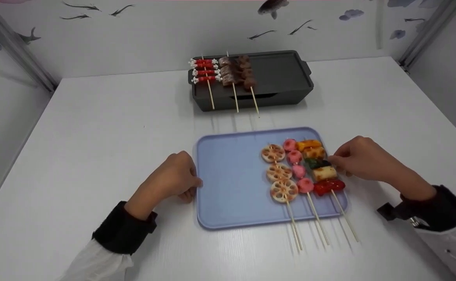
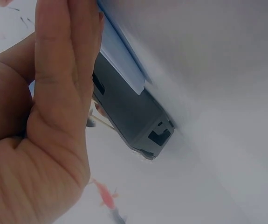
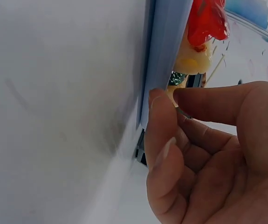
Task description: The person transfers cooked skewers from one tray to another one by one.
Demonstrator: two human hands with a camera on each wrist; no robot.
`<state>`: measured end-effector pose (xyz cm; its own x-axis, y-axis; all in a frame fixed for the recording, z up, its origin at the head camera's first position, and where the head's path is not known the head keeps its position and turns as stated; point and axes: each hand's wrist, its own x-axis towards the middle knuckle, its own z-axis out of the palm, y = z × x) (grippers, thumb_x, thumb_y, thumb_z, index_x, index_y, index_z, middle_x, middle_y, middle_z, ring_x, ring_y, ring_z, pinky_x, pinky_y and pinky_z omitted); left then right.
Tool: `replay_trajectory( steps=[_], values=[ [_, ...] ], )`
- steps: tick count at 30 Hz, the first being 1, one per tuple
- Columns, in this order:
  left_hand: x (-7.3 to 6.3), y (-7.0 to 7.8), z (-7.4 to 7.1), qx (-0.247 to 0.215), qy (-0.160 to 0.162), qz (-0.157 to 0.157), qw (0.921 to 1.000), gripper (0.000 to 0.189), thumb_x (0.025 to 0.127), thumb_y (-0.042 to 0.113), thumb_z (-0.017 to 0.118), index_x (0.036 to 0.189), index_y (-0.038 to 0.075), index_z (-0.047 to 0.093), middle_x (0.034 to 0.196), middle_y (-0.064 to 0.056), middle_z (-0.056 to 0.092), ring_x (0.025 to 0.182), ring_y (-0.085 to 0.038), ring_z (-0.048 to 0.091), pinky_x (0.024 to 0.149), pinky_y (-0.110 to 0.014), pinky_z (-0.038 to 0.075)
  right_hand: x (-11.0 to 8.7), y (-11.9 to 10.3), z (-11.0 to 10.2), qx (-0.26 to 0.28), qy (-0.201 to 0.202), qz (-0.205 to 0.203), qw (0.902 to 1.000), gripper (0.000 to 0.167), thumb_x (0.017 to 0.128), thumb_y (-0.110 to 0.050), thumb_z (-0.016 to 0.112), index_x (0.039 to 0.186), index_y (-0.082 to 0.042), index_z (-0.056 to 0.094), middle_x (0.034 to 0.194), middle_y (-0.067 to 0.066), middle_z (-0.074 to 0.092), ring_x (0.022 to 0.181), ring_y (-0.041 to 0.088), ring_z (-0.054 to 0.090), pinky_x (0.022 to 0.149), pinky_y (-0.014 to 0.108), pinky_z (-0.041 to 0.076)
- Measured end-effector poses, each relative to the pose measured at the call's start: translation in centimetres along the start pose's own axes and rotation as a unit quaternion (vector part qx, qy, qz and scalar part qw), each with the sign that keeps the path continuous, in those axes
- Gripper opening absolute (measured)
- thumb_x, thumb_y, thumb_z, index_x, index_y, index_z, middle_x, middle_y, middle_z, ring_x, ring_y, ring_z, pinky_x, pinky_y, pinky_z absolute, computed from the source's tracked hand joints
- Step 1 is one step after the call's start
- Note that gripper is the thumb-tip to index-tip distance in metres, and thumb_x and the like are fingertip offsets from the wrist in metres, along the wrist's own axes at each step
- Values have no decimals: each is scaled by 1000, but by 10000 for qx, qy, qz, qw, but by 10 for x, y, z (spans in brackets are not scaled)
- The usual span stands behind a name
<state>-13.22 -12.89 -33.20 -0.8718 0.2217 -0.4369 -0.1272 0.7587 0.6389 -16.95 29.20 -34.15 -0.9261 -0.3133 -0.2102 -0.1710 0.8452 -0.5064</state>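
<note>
A blue rectangular tray point(image 1: 230, 181) lies on the table between both hands. My left hand point(image 1: 175, 175) pinches its left rim, with the thumb tip at the edge. On the opposite side my right hand point(image 1: 362, 158) pinches the right rim between thumb and fingers, beside the food. Three skewers rest on the tray's right half: lotus root slices point(image 1: 284, 191), pink balls point(image 1: 294, 157), and mixed yellow, green and red pieces point(image 1: 329, 187). Their sticks overhang the front rim. In the left wrist view, the hand point(image 2: 61, 93) hides most of the tray.
Behind the tray, a black grill point(image 1: 278, 72) stands near the back wall. Three skewers lie on its left part: red-and-white pieces point(image 1: 205, 72), brown meat chunks point(image 1: 228, 72) and brown balls point(image 1: 247, 73). Their sticks stick out over its front. White table surface point(image 1: 107, 128) surrounds everything.
</note>
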Motion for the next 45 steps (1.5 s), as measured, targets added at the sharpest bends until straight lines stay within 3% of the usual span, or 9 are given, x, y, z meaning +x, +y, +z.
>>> replay_trajectory(
  steps=[16, 19, 23, 26, 28, 30, 33, 39, 45],
  values=[
    [-2, 2, 0, 171, -21, 158, 9997, 25, 92, -2, 70, 67, -4, 68, 56, -11, 66, 48, -20, 68, 49, -29, 58, 2, 2, 1, 283, -245, 99, 9993, 24, 98, -15, 61, 82, -4, 75, 62, 2, 63, 57, 17, 55, 47, 26, 40],
    [-5, 3, 0, 274, -5, 132, 9995, 22, 94, -2, 67, 72, -6, 68, 54, -12, 65, 44, -20, 66, 47, -30, 58, 3, 1, 2, 378, -292, 210, 9986, 23, 98, -15, 60, 84, -3, 75, 64, 3, 63, 57, 17, 56, 48, 26, 41],
    [-8, 10, 2, 555, 274, 95, 9980, 15, 97, -3, 61, 86, -9, 70, 59, -11, 63, 42, -17, 64, 46, -27, 55, 4, 0, 2, 412, -356, 256, 9982, 23, 98, -16, 60, 86, -3, 75, 64, 3, 62, 57, 17, 53, 47, 26, 39],
    [-9, 17, 4, 615, 792, 434, 9940, 26, 98, -5, 56, 74, -4, 66, 55, -4, 53, 42, -9, 55, 45, -23, 44, 4, 0, 2, 411, -382, 241, 9981, 23, 98, -16, 59, 86, -3, 74, 64, 3, 62, 56, 17, 52, 47, 26, 38],
    [-9, 21, 5, 404, 1199, 882, 9880, 27, 97, -5, 54, 74, -2, 68, 59, -3, 53, 48, -9, 51, 48, -23, 40, 4, 1, 1, 406, -392, 251, 9981, 23, 98, -16, 59, 86, -3, 74, 64, 3, 62, 57, 17, 53, 48, 26, 39],
    [-8, 27, 5, -36, 1451, 1315, 9806, 25, 98, -4, 53, 80, -2, 71, 68, -6, 60, 54, -12, 56, 52, -24, 44, 3, 1, 0, 382, -379, 258, 9982, 24, 98, -15, 59, 85, -3, 74, 64, 4, 63, 57, 17, 54, 49, 26, 40],
    [-3, 36, 3, -885, 1539, 1654, 9701, 22, 100, 4, 56, 113, 0, 74, 99, -11, 72, 74, -20, 71, 65, -30, 55, 3, 0, -1, 388, -400, 217, 9982, 23, 98, -15, 59, 85, -3, 74, 65, 4, 63, 58, 17, 55, 50, 26, 41],
    [14, 65, 1, -2168, 1138, 1592, 9564, 37, 104, 16, 59, 137, 0, 60, 129, -13, 65, 105, -23, 71, 93, -34, 56, 4, 2, -2, 444, -501, 235, 9975, 24, 99, -14, 58, 86, -3, 74, 65, 4, 63, 58, 18, 56, 50, 27, 43],
    [38, 91, 0, -3227, 480, 1310, 9362, 48, 107, 21, 55, 147, -3, 46, 146, -16, 52, 121, -26, 62, 104, -33, 50, 4, 3, -2, 455, -522, 208, 9974, 24, 100, -17, 60, 88, -3, 74, 65, 3, 63, 58, 18, 56, 50, 27, 44]
  ],
)
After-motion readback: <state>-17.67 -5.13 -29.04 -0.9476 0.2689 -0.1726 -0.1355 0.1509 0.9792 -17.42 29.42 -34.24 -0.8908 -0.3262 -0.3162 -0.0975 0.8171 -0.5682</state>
